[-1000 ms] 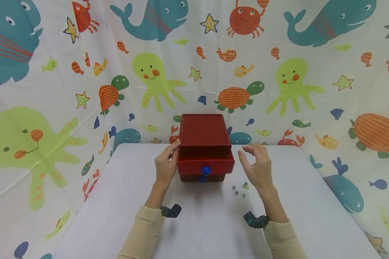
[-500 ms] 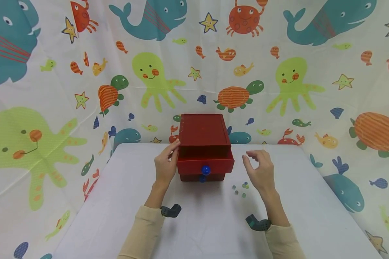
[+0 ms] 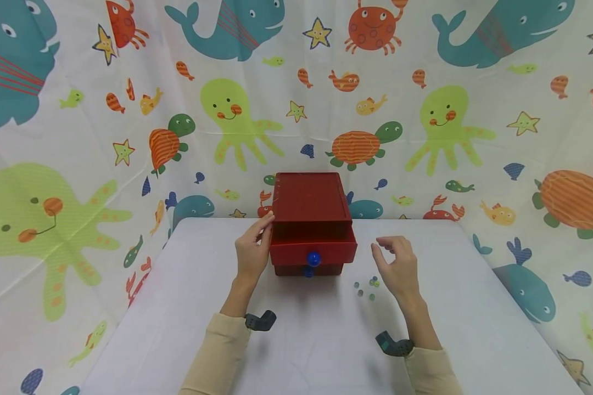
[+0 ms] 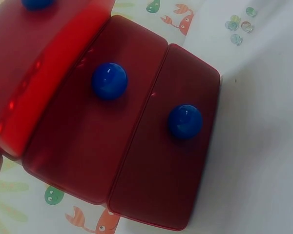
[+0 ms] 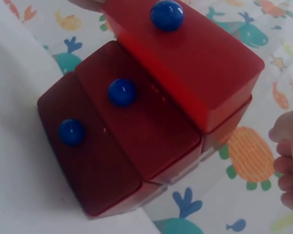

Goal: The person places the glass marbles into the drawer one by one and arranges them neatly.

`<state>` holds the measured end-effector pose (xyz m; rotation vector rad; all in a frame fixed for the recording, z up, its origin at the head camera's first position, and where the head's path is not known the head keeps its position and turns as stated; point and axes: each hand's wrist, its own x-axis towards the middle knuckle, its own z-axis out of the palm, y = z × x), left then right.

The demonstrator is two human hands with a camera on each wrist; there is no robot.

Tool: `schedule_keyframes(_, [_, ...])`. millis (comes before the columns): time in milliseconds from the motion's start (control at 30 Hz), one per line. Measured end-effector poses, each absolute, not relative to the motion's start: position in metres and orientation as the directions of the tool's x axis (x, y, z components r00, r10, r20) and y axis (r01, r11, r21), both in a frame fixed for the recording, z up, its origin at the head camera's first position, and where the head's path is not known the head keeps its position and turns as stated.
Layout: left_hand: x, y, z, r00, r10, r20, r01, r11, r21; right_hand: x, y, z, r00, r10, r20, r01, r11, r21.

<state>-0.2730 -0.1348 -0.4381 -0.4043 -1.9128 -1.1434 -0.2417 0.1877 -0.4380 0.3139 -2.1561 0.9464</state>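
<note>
A red chest of small drawers (image 3: 308,197) with round blue knobs stands on the table, its top drawer (image 3: 296,254) pulled out. Two lower drawers show pushed in, in the left wrist view. My left hand (image 3: 252,252) touches the chest's left side near the front with its fingertips. To the right of the chest, apart from it, my right hand (image 3: 399,267) is raised with bent fingers and a gap between thumb and forefinger; nothing shows in it. Several small glass marbles (image 3: 372,297) lie on the table between the chest and my right hand.
The white table (image 3: 311,351) reaches toward me and to both sides. Behind it hangs a white cloth (image 3: 296,60) printed with sea animals, close to the back of the chest.
My right hand has drawn back a little, to the right and toward me, away from the open drawer. The left hand, the chest and the marbles stay in place.
</note>
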Motion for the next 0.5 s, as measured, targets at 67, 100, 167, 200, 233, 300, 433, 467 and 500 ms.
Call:
schedule_keyframes(67, [-0.273, -0.135, -0.438, -0.588, -0.142, 0.797, 0.633, 0.532, 0.562, -0.241, 0.188, -0.44, -0.695, 0.072, 0.715, -0.477, 0.698, -0.535])
schedule_keyframes(100, [-0.273, -0.135, -0.438, -0.587, -0.143, 0.797, 0.633, 0.533, 0.562, -0.241, 0.189, -0.442, -0.698, 0.074, 0.712, -0.474, 0.697, -0.538])
schedule_keyframes(167, [-0.273, -0.135, -0.438, -0.586, -0.143, 0.798, 0.633, 0.534, 0.56, -0.241, 0.19, -0.445, -0.705, 0.076, 0.705, -0.465, 0.701, -0.541])
schedule_keyframes(200, [-0.273, -0.135, -0.438, -0.585, -0.144, 0.798, 0.633, 0.535, 0.56, -0.24, 0.19, -0.446, -0.709, 0.077, 0.701, -0.459, 0.704, -0.542])
schedule_keyframes(233, [-0.273, -0.135, -0.438, -0.584, -0.144, 0.799, 0.633, 0.535, 0.559, -0.24, 0.191, -0.448, -0.713, 0.076, 0.697, -0.456, 0.705, -0.544])
schedule_keyframes(300, [-0.273, -0.135, -0.438, -0.584, -0.144, 0.799, 0.632, 0.537, 0.559, -0.239, 0.191, -0.45, -0.721, 0.077, 0.689, -0.446, 0.71, -0.546])
schedule_keyframes(433, [-0.274, -0.135, -0.439, -0.587, -0.143, 0.797, 0.628, 0.542, 0.559, -0.238, 0.191, -0.455, -0.734, 0.078, 0.674, -0.43, 0.715, -0.551])
schedule_keyframes(467, [-0.274, -0.136, -0.439, -0.588, -0.143, 0.796, 0.627, 0.542, 0.56, -0.237, 0.191, -0.456, -0.737, 0.08, 0.671, -0.426, 0.716, -0.553])
schedule_keyframes(500, [-0.274, -0.136, -0.439, -0.588, -0.143, 0.796, 0.626, 0.542, 0.56, -0.237, 0.191, -0.458, -0.74, 0.081, 0.668, -0.422, 0.717, -0.554])
